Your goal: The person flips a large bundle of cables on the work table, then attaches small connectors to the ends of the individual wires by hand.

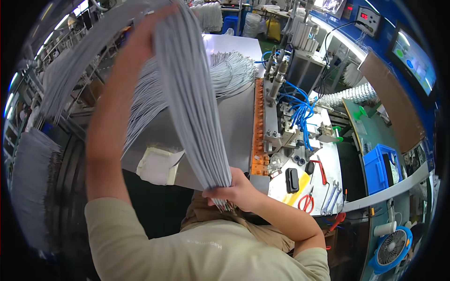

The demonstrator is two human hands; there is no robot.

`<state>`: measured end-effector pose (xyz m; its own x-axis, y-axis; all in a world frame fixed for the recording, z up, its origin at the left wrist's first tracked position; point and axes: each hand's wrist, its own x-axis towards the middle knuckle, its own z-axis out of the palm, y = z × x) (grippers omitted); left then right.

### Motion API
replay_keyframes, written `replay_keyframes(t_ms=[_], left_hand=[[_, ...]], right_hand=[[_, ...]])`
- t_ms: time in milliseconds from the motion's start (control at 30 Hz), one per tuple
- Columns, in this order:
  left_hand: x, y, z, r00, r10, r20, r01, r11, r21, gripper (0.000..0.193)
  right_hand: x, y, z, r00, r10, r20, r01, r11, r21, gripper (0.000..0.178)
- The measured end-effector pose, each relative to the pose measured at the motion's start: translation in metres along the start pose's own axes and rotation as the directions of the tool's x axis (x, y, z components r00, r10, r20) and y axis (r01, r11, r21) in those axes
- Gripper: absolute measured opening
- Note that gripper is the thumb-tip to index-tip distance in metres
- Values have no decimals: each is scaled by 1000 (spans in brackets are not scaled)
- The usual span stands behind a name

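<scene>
A thick bundle of grey cables (pixel 190 103) stretches between my two hands, slanting down toward my lap. My left hand (pixel 152 30) is raised at the top of the view and closed around the upper part, its fingers partly hidden and blurred. From there the cables fold over and hang down to the left. Near my waist, my right hand (pixel 239 189) wraps around the lower end, where the coloured wire tips stick out below the fingers. More grey cables (pixel 232 70) lie on the grey worktop (pixel 234 122) behind the bundle.
Right of the worktop stands a metal fixture with an orange strip (pixel 259 126) and blue air hoses (pixel 300 112). Red-handled scissors (pixel 306 201), wrenches (pixel 332 196) and a black case (pixel 291 180) lie nearby. A blue bin (pixel 375 171) and small fan (pixel 391 248) are further right. Cables (pixel 30 182) hang at left.
</scene>
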<state>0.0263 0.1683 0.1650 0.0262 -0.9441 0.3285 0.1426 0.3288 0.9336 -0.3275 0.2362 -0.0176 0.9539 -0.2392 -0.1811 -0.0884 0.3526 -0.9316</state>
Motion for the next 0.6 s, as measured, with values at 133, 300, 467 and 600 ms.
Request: replay_keyframes(t_ms=[133,300,467,600], left_hand=[[-46,-180,33,940,-289,-181,213,911,-352,46],[-26,-249,11,796,-482,-365,322,849,-418,42],[-13,-213,-18,797,-496,-345,436,867,-240,45],[-26,-219,-24,858,-379,-347,401,916,-11,51]], right_hand=[[4,35,-11,969,100,-226,-58,981,186,26],[-5,47,-14,901,368,-228,-243,866,438,25],[-40,62,-27,924,377,63,-382,920,90,28],[-76,59,-58,812,583,26,-474,686,-552,37]])
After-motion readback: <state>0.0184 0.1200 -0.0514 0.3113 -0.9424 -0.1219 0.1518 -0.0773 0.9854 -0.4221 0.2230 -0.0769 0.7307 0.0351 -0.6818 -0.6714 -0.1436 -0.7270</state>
